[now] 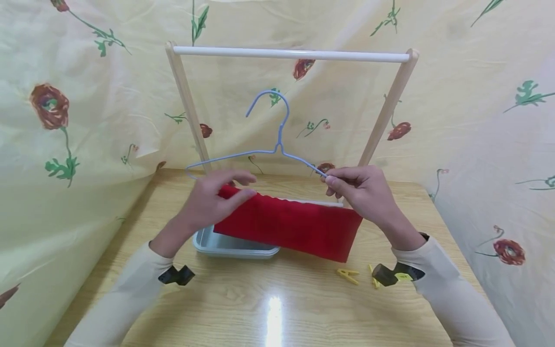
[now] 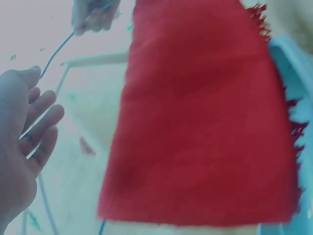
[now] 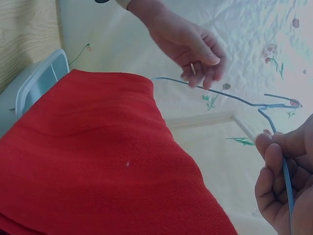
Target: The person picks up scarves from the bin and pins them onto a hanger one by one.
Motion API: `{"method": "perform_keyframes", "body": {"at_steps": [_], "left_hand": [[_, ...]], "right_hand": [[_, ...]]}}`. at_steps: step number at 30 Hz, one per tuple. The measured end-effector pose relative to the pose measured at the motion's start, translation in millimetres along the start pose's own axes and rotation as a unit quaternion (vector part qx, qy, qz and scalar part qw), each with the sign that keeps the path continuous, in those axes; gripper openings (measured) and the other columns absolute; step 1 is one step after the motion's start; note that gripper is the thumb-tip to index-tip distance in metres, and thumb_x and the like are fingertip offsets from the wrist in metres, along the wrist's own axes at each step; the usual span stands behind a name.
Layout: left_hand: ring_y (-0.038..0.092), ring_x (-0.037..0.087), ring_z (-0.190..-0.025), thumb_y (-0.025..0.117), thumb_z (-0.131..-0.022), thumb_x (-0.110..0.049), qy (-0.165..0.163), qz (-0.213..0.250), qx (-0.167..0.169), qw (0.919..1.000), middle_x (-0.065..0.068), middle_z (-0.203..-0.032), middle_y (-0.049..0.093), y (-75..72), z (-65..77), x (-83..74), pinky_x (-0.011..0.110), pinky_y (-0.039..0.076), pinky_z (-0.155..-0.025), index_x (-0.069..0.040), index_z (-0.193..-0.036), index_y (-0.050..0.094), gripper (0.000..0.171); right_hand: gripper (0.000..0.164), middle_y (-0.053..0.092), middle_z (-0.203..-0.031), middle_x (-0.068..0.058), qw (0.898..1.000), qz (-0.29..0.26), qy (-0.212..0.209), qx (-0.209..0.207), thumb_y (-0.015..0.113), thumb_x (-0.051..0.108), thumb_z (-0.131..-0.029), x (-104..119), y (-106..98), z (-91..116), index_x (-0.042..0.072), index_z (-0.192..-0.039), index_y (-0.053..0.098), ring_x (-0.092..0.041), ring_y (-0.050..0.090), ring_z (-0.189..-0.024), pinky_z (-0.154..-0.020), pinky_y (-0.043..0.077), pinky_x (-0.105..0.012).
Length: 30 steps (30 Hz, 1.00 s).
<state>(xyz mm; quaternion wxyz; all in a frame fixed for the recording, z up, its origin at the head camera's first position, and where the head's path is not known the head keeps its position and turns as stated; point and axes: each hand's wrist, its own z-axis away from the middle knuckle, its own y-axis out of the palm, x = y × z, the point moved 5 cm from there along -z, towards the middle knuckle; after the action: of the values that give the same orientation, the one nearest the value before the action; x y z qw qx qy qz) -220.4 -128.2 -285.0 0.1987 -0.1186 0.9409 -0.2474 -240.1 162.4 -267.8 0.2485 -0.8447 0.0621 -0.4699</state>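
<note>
A blue wire hanger (image 1: 281, 132) stands upright, held in the air with its hook at the top. My right hand (image 1: 364, 193) pinches its right shoulder between thumb and fingers. A folded red scarf (image 1: 290, 224) hangs over the lower part of the hanger; its fringe (image 2: 298, 129) shows in the left wrist view. My left hand (image 1: 212, 200) is near the hanger's left shoulder, fingers loosely spread and thumb apart from them. In the left wrist view its thumb tip overlaps the wire. The hanger's lower bar is mostly hidden by the scarf.
A rack with wooden posts (image 1: 186, 96) and a white top rail (image 1: 290, 54) stands behind. Under the scarf's left end sits a light blue tray (image 1: 236, 252). Two yellow clothespins (image 1: 348, 275) lie on the wooden table (image 1: 225, 303) at right. Floral cloth (image 1: 108, 144) surrounds the table.
</note>
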Motion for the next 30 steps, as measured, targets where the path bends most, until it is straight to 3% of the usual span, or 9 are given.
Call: {"method": "perform_keyframes", "body": {"at_steps": [3, 7, 11, 17, 20, 30], "left_hand": [[0.073, 0.021, -0.084, 0.074, -0.096, -0.027, 0.001, -0.007, -0.025, 0.9997, 0.010, -0.098, 0.076, -19.8, -3.6, 4.9, 0.026, 0.056, -0.073, 0.001, -0.108, 0.073, 0.031], [0.071, 0.020, -0.089, 0.081, -0.084, -0.005, -0.009, -0.018, -0.039, 0.9990, 0.013, -0.100, 0.077, -41.9, -9.7, 11.8, 0.023, 0.052, -0.077, 0.003, -0.109, 0.072, 0.028], [0.070, 0.012, -0.100, 0.082, -0.079, 0.005, -0.048, -0.011, -0.033, 0.9982, 0.013, -0.111, 0.076, -54.4, -14.4, 20.6, 0.023, 0.050, -0.084, 0.002, -0.117, 0.073, 0.040], [0.069, 0.003, -0.099, 0.080, -0.085, 0.002, -0.140, 0.013, 0.020, 0.9899, 0.005, -0.116, 0.076, -54.4, -19.4, 36.0, 0.020, 0.053, -0.081, -0.006, -0.122, 0.074, 0.038], [0.069, 0.005, -0.091, 0.079, -0.087, 0.000, -0.159, 0.027, 0.045, 0.9859, 0.004, -0.112, 0.076, -51.0, -23.2, 39.6, 0.019, 0.054, -0.076, -0.006, -0.121, 0.075, 0.035], [0.063, 0.013, -0.081, 0.080, -0.085, 0.002, -0.145, 0.061, 0.065, 0.9854, 0.000, -0.093, 0.075, -43.6, -31.6, 40.8, 0.022, 0.050, -0.068, -0.007, -0.107, 0.081, 0.023]], "right_hand": [[0.013, 0.073, -0.081, -0.013, 1.000, 0.007, -0.003, 0.003, 0.068, -0.007, -0.093, 1.6, -0.7, -0.4, -0.008, -0.103, 0.076, -0.010, 0.068, -0.067, -0.063, 0.056, -0.022], [0.015, 0.074, -0.083, -0.016, 1.000, 0.016, -0.005, 0.011, 0.068, -0.007, -0.094, 2.9, -1.3, -0.7, -0.009, -0.107, 0.074, -0.010, 0.067, -0.068, -0.065, 0.056, -0.020], [0.016, 0.074, -0.083, -0.016, 1.000, 0.019, -0.006, 0.014, 0.068, -0.007, -0.093, 4.0, -2.5, -1.0, -0.009, -0.109, 0.074, -0.009, 0.066, -0.068, -0.065, 0.055, -0.019], [0.015, 0.073, -0.079, -0.014, 1.000, 0.020, -0.008, 0.013, 0.069, -0.007, -0.093, 7.4, -3.6, -2.4, -0.007, -0.106, 0.076, -0.011, 0.066, -0.067, -0.064, 0.055, -0.020], [0.015, 0.073, -0.079, -0.014, 1.000, 0.017, -0.009, 0.014, 0.068, -0.007, -0.093, 7.9, -4.0, -3.0, -0.008, -0.106, 0.075, -0.011, 0.066, -0.067, -0.064, 0.055, -0.020], [0.015, 0.073, -0.081, -0.013, 1.000, 0.013, -0.009, 0.019, 0.068, -0.006, -0.093, 8.7, -5.1, -2.4, -0.007, -0.107, 0.076, -0.012, 0.066, -0.067, -0.066, 0.056, -0.021]]}}
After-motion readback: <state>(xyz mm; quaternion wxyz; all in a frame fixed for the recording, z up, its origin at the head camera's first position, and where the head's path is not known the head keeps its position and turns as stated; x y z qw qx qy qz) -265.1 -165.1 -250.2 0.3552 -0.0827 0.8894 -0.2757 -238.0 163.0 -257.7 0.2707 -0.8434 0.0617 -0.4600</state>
